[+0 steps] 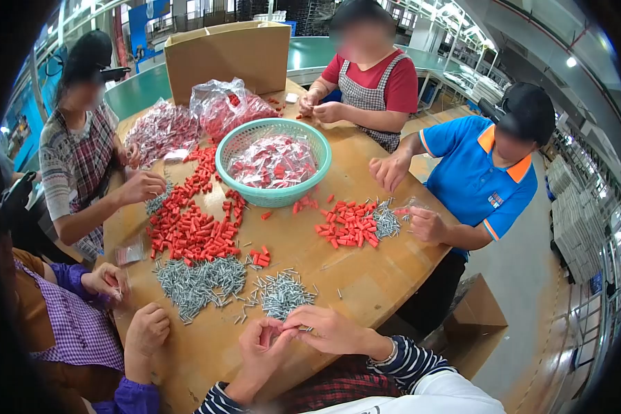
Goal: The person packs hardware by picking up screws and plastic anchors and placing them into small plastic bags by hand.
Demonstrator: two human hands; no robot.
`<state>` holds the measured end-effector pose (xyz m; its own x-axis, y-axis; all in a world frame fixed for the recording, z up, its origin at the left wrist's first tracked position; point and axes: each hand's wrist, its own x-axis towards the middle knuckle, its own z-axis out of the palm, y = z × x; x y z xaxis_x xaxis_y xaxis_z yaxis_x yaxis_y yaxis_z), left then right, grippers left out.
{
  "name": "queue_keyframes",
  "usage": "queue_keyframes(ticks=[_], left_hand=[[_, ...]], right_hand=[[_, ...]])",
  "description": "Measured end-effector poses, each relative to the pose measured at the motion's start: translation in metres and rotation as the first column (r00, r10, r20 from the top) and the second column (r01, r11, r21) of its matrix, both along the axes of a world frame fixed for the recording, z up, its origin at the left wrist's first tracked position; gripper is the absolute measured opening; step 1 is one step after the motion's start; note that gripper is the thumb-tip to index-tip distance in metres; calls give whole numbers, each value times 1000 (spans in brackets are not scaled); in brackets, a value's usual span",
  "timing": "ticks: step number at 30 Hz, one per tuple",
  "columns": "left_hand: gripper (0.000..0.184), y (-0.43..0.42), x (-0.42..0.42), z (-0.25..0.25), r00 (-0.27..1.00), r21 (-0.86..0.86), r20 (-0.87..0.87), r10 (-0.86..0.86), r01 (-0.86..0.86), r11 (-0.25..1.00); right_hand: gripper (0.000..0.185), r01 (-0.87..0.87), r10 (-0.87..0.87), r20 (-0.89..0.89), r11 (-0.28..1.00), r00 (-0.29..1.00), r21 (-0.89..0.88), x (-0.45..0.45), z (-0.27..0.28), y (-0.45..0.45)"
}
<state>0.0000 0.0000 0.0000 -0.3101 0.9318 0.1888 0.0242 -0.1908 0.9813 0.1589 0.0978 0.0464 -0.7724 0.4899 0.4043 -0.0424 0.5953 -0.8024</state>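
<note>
Both my hands meet at the table's near edge, fingertips pinched together. My left hand (263, 348) and my right hand (331, 330) close on something small between them; a bit of red shows there, but I cannot make out what it is. Just beyond my fingers lies a pile of grey metal screws (283, 293). A larger screw pile (200, 284) spreads to its left. A few red plastic pieces (260, 257) lie above the nearer pile, and a big heap of red pieces (193, 231) is farther left.
A green basket (272, 196) holds filled clear bags. Behind it stand a cardboard box (228, 62) and bagged red parts (162, 131). Four co-workers surround the wooden table (366, 276); the right one handles a bag beside red pieces (348, 224) and screws (386, 221).
</note>
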Motion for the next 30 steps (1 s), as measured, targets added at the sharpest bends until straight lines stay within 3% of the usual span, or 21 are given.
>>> queue_keyframes(ticks=[2,3,5,8,11,14,16,19,23,24,27,30], left_hand=[[23,1,-10,5,999,-25,40,12,-11,1000],[22,-5,27,10,988,-24,156,-5,9,1000],[21,0,17,22,978,10,206,-46,45,999],[25,1,6,29,997,-6,-74,-6,6,1000],[17,1,3,25,984,15,-181,-3,6,1000],[9,1,5,23,993,2,-110,38,-38,999],[10,1,1,37,955,54,-294,43,-28,998],[8,-2,3,60,974,-113,-206,-95,73,991],[10,-5,1,51,967,-17,-237,-96,94,995],[11,-6,1,44,962,10,-261,-79,84,996],[13,-3,0,35,961,46,-271,-54,69,997],[15,-1,4,37,981,70,-194,18,-5,998]], right_hand=[[21,7,-9,-56,999,998,-38,-11,-7,-1],[20,42,-40,39,997,998,-67,21,3,-7],[20,105,-100,50,990,994,-99,14,0,-7],[19,151,-149,29,985,988,-86,11,0,-4],[17,156,-156,17,987,988,-30,15,2,-2],[19,153,-153,3,983,988,-99,17,1,-1],[20,127,-126,14,987,992,-99,17,3,0],[23,120,-115,46,984,992,-128,18,9,-1],[28,132,-112,112,973,987,-187,20,17,-2],[22,85,-47,122,942,991,-325,22,13,0],[12,-7,31,76,957,997,-290,24,13,5],[10,8,-17,-32,971,999,-240,24,17,5]])
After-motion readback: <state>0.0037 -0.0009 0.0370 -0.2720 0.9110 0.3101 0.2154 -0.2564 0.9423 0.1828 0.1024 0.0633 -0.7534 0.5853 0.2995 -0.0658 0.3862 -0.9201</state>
